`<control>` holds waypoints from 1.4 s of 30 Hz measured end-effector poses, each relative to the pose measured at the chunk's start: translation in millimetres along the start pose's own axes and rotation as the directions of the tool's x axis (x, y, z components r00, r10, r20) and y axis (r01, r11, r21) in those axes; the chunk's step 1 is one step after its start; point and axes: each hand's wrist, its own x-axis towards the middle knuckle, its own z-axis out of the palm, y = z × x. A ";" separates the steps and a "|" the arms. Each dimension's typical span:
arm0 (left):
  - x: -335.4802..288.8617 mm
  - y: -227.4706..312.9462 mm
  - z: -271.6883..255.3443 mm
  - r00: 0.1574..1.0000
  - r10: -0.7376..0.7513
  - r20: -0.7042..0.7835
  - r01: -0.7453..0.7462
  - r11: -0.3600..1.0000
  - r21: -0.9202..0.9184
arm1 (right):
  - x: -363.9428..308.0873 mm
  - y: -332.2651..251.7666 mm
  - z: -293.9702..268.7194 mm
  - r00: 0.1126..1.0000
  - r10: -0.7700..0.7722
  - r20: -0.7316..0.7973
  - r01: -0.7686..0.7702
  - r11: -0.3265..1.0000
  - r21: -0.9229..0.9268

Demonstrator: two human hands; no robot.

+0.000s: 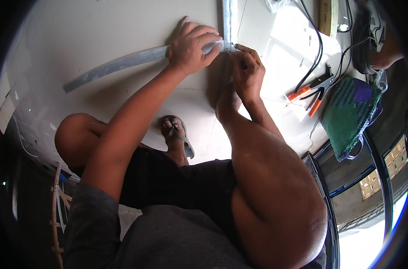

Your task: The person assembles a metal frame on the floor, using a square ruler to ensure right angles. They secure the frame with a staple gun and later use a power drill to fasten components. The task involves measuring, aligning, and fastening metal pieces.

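Note:
A long grey metal strip (123,63) lies on the floor and runs from the left toward the middle. My left hand (190,47) is over its right end, fingers bent around it, thumb and fingertips by the joint. There it meets a second metal strip (227,22), which extends away toward the top edge. Just below that corner is my right hand (249,71), its fingers pinched together with the index finger at the joint. Whatever small thing may be between those fingertips is hidden.
Right of my hands lie orange-handled pliers (311,92), black cables (319,49) and a green and purple woven bag (349,114). A cardboard box (328,18) is farther back. Another person's foot (385,58) shows at the far right. My sandalled foot (177,134) rests below the strip.

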 end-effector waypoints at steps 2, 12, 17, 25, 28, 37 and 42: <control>0.8 3.6 3.7 0.998 -0.053 -0.022 0.053 0.999 0.009 | -1.5 -2.3 1.6 1.000 0.026 -0.012 -0.025 1.000 0.015; 6.3 7.8 10.6 0.988 -0.098 -0.122 0.107 0.992 0.069 | 5.3 -5.6 4.6 0.991 0.133 -0.028 -0.133 0.991 0.003; 9.8 12.5 11.8 0.984 -0.132 -0.120 0.144 0.985 0.095 | 6.6 -10.9 3.9 0.991 0.135 -0.026 -0.135 0.991 -0.009; 9.0 11.1 8.2 0.985 -0.142 -0.102 0.155 0.979 0.136 | 7.1 -14.2 8.4 0.991 0.135 -0.024 -0.137 0.985 -0.107; 9.2 11.1 8.6 0.984 -0.148 -0.101 0.160 0.980 0.116 | 8.2 -19.4 9.3 0.995 0.095 -0.026 -0.098 0.972 -0.214; 8.7 11.6 8.1 0.979 -0.183 -0.091 0.191 0.977 0.090 | 8.0 -24.1 11.9 0.998 -0.063 0.018 0.065 0.927 -0.370; 6.9 11.0 5.8 0.978 -0.194 -0.075 0.201 0.975 0.096 | 7.6 -15.2 14.4 0.995 -0.096 0.006 0.092 0.938 -0.334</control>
